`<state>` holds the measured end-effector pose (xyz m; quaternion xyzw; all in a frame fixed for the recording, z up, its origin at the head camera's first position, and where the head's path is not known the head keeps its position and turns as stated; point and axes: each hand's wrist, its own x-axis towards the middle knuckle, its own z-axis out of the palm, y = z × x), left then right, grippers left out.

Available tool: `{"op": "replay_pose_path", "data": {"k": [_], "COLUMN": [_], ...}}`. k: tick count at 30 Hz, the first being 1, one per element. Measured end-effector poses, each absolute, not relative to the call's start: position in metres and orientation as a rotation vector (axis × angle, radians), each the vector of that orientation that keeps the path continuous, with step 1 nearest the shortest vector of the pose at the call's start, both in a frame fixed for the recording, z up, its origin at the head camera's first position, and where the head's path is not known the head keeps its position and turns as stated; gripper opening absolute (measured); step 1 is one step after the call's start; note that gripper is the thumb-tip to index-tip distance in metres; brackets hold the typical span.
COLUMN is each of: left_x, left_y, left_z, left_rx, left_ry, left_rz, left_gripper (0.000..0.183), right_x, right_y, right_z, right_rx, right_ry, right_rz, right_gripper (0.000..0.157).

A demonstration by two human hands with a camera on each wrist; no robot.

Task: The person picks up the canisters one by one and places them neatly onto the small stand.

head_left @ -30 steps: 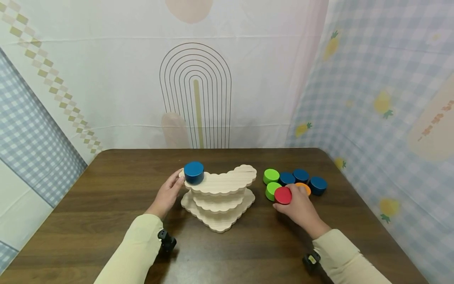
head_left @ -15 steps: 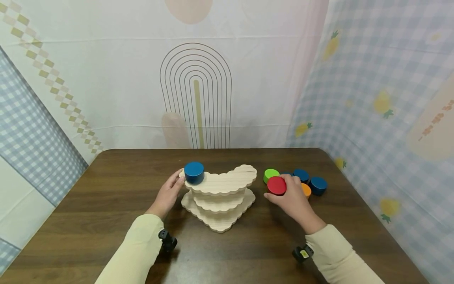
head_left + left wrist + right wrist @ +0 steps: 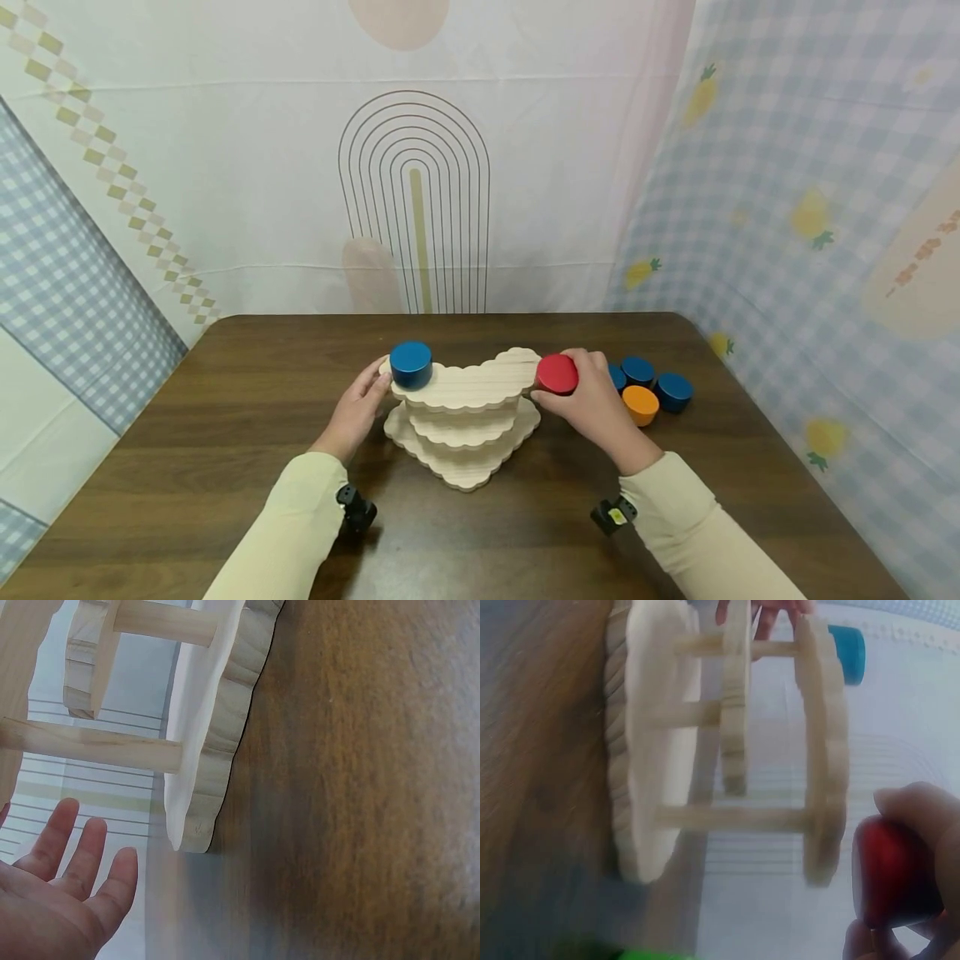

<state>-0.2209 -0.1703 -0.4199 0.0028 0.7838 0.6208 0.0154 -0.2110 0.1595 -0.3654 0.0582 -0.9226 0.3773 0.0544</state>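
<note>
A pale wooden tiered stand [image 3: 480, 387] with scalloped shelves joined by pegs stands mid-table. My left hand [image 3: 354, 410] holds the left end of its top shelf between thumb and index finger; the other fingers [image 3: 112, 896] spread loosely below. On that shelf's left end sits a blue disc [image 3: 410, 365]. My right hand [image 3: 588, 400] grips a red disc [image 3: 557, 374] by its sides, near the right end of the top shelf. In the right wrist view the red disc [image 3: 896, 874] is held apart from the shelf edge.
Right of the stand are an orange disc [image 3: 641, 405] and several blue discs [image 3: 673, 392] on the dark wooden table [image 3: 465, 542]. My right hand hides the green ones in the head view. A patterned cloth [image 3: 540, 183] hangs behind the table.
My right hand has lifted the red disc from the group of discs and carried it left to the stand's right end. The left hand and the stand stay in place.
</note>
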Motion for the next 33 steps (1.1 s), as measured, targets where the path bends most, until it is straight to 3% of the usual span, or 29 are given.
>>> {"op": "replay_pose_path", "data": {"k": [33], "left_x": [-0.221], "left_y": [-0.169], "left_z": [-0.422], "left_rx": [0.027], "left_ry": [2.452], "left_rz": [1.961], "left_gripper": [0.052], "right_x": [-0.227], "right_y": [0.081], "right_z": [-0.344], "right_rx": [0.412], "right_ry": [-2.819], "right_rz": [1.167], "right_gripper": [0.063]}}
